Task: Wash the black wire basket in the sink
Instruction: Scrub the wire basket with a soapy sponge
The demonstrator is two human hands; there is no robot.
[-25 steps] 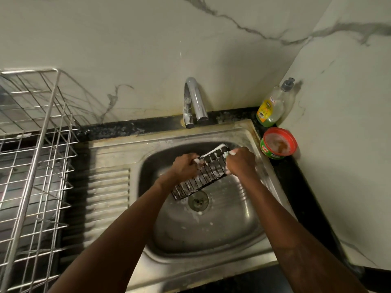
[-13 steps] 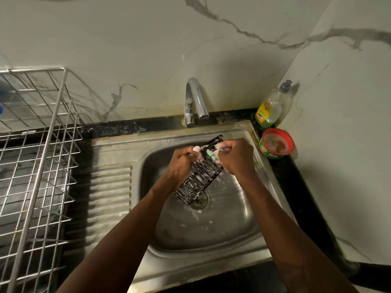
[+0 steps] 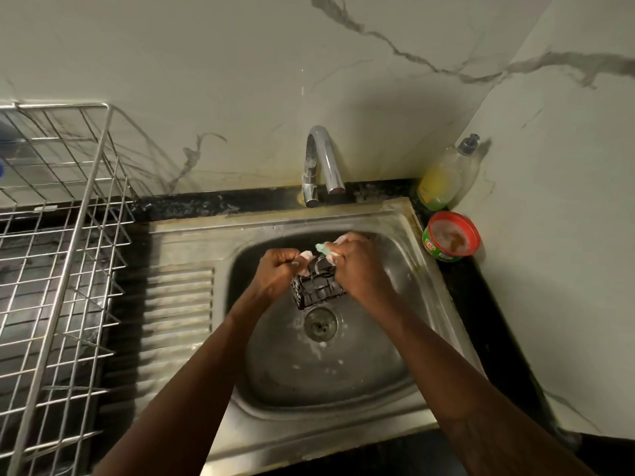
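Note:
The small black wire basket (image 3: pixel 314 286) hangs above the drain of the steel sink (image 3: pixel 405 269), turned so one narrow end faces me. My left hand (image 3: pixel 278 273) grips its left edge with curled, soapy fingers. My right hand (image 3: pixel 357 266) holds a pale green scrub pad (image 3: pixel 323 248) against the basket's top right side; most of the pad is hidden in my fingers. Foam covers both hands' fingertips.
A chrome tap (image 3: pixel 321 163) stands behind the basin, no water running. A dish soap bottle (image 3: pixel 446 176) and a red-rimmed tub of dish paste (image 3: pixel 450 237) sit in the right corner. A tall steel dish rack (image 3: pixel 58 252) fills the left. The drain (image 3: pixel 320 322) has suds around it.
The basket has been turned from lying lengthwise between my hands to end-on toward me. My hands have come closer together, and the right hand has kept rubbing with the pad.

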